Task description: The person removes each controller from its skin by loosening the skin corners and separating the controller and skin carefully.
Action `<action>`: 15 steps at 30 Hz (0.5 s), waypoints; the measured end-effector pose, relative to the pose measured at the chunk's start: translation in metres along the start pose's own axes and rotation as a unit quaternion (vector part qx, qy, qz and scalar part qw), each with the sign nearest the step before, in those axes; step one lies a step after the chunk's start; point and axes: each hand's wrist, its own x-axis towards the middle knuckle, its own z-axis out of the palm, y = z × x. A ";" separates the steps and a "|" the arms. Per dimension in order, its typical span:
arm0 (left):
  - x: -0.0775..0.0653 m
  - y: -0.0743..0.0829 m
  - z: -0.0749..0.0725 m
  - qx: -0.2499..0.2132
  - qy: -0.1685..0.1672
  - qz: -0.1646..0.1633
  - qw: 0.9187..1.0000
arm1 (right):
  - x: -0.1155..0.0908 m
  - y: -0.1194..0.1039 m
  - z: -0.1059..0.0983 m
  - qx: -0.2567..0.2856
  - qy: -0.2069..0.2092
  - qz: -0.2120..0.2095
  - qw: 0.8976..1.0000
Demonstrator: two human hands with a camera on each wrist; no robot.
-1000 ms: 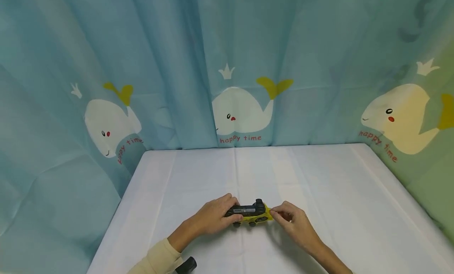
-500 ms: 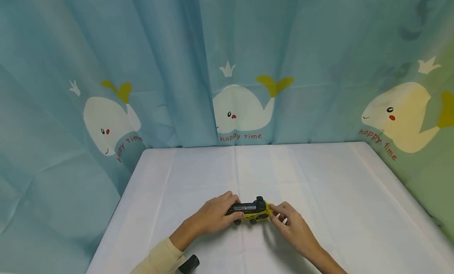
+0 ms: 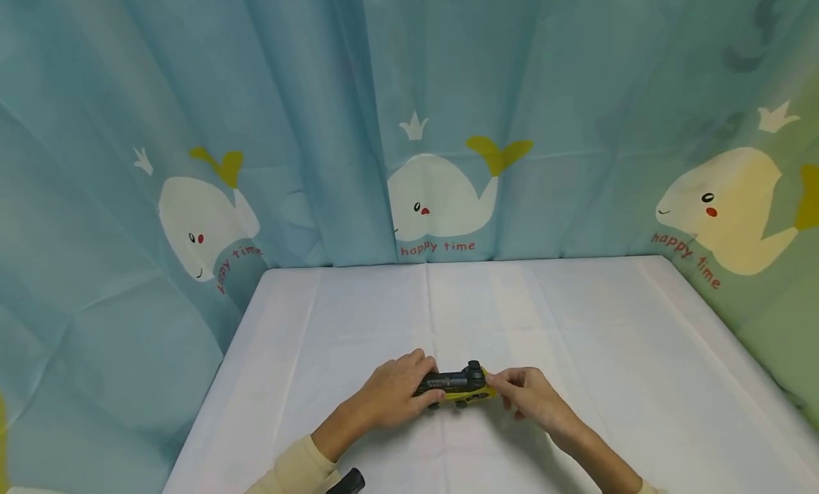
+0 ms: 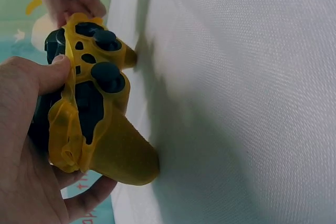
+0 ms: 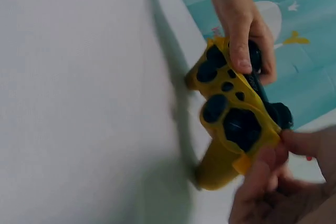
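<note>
A black game controller [image 3: 451, 382] in a yellow silicone cover [image 4: 123, 148] is held over the white table, its grips pointing down at the cloth. My left hand [image 3: 393, 392] grips the controller's left end, the thumb lying over its top edge and face in the left wrist view. At the other end my right hand [image 3: 539, 400] pinches the cover's edge between thumb and fingers. The right wrist view shows the cover [image 5: 215, 166] over the face and grips, with black sticks and buttons in its openings. Near the left hand, the cover bunches and stands off the black shell.
White cloth covers the table [image 3: 358, 309]. A blue-green curtain [image 3: 307, 124] with whale prints hangs behind and along both sides. By the left sleeve [image 3: 297, 469], a dark cylinder [image 3: 348, 482] shows at the lower edge of the head view.
The controller has tilted slightly, so less of its yellow face shows in the head view. My right hand's fingers have shifted and closed on the cover's edge again. The left hand keeps its grip.
</note>
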 end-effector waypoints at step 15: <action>0.003 0.000 -0.001 -0.018 -0.001 -0.023 1.000 | 0.002 0.004 -0.007 -0.028 -0.053 -0.069 0.996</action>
